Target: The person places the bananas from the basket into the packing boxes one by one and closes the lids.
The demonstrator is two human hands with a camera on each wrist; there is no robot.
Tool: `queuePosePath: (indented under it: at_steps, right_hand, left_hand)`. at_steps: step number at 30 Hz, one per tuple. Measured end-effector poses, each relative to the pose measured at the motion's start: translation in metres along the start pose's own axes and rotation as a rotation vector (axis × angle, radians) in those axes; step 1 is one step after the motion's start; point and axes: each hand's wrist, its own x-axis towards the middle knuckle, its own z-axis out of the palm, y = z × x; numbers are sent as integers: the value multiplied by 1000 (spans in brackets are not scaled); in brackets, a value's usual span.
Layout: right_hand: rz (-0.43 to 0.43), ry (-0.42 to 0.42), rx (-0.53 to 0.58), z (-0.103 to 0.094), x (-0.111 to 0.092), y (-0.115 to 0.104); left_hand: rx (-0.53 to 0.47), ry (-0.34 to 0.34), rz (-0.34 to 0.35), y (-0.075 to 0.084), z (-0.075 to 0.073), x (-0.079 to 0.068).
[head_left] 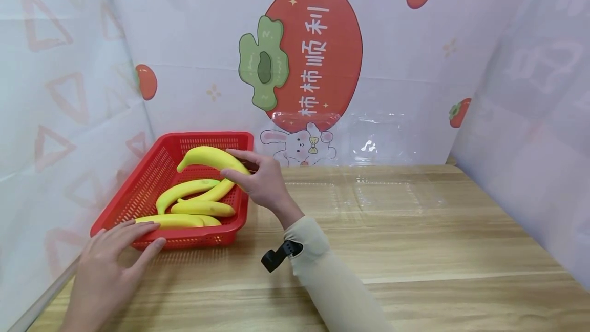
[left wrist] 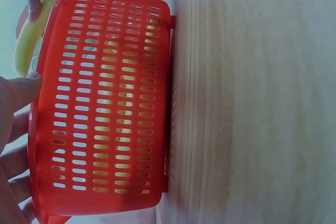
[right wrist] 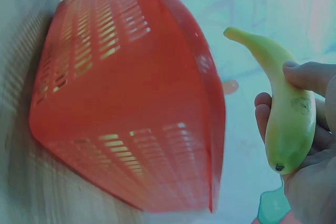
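My right hand (head_left: 267,181) holds a yellow banana (head_left: 207,156) above the right side of a red plastic basket (head_left: 133,181). In the right wrist view, the thumb (right wrist: 310,74) lies on one side of the banana (right wrist: 286,108), with fingers behind it. Several more bananas (head_left: 186,188) lie inside the basket. At the near left of the basket, my left hand (head_left: 108,265) rests at the rim, its fingers extended over the edge. The left wrist view has its thumb (left wrist: 23,88) touching the rim, and the other fingers partly hidden behind it.
Clear plastic containers (head_left: 382,188) with raised lids stand at the back of the wooden table (head_left: 415,270), right of the basket. Printed cloth walls (head_left: 198,29) enclose the back and both sides. A black strap (head_left: 278,257) is around the right wrist.
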Motion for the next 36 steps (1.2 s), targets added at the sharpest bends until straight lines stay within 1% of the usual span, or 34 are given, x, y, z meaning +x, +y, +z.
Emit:
queuePosePath:
  at_steps: [4, 12, 19, 24, 32, 36]
  right_hand:
    - [9, 4, -11, -8, -1, 2]
    - [-1, 7, -15, -21, -2, 4]
    - [9, 15, -41, -34, -4, 6]
    - [-19, 36, -59, -45, -5, 8]
    - [-49, 73, -105, -65, -10, 11]
    - [-61, 76, -128, -73, -12, 12]
  left_hand:
    - [2, -6, -1, 0, 1, 0]
    - [23, -42, -42, -4, 1, -5]
    - [19, -24, -28, -5, 1, -5]
    - [14, -14, -25, -4, 1, -5]
    - [30, -28, -44, -3, 1, -4]
    - [30, -26, -46, -2, 1, -4]
